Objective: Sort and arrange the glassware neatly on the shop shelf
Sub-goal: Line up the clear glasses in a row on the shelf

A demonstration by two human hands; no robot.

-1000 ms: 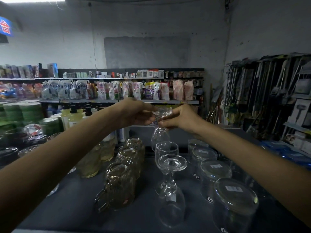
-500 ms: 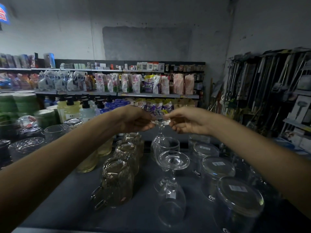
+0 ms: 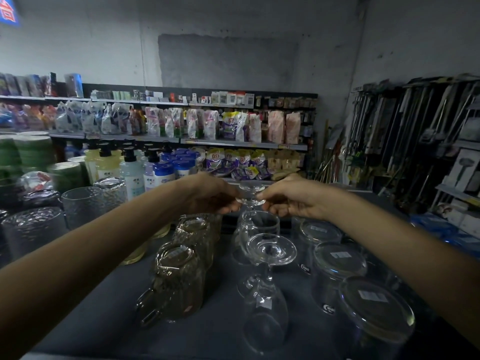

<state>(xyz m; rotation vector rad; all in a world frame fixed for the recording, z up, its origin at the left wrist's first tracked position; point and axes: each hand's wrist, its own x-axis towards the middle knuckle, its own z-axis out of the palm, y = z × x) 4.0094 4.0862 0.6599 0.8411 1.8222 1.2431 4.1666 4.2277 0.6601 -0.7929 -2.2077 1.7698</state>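
Note:
Both my hands reach to the back of the middle row of upside-down wine glasses on the dark shelf top (image 3: 109, 318). My left hand (image 3: 210, 196) and my right hand (image 3: 291, 200) pinch the round foot of one upturned wine glass (image 3: 251, 201) from either side. Its bowl stands behind another upturned wine glass (image 3: 265, 294) nearer me. Another foot shows just behind the held one. Amber handled mugs (image 3: 179, 279) form a row on the left, clear labelled tumblers (image 3: 374, 307) a row on the right, all mouth down.
Textured clear tumblers (image 3: 83, 206) and green stacked bowls (image 3: 31, 154) stand at the left. Pump bottles (image 3: 131, 170) line the shelf's far edge. Shelves of pouches (image 3: 233, 126) run along the back wall, and mops and handles (image 3: 405, 131) hang on the right.
The held glass has come down from raised height to stand at the back of the wine glass row, both hands still on its foot. The camera tilted slightly.

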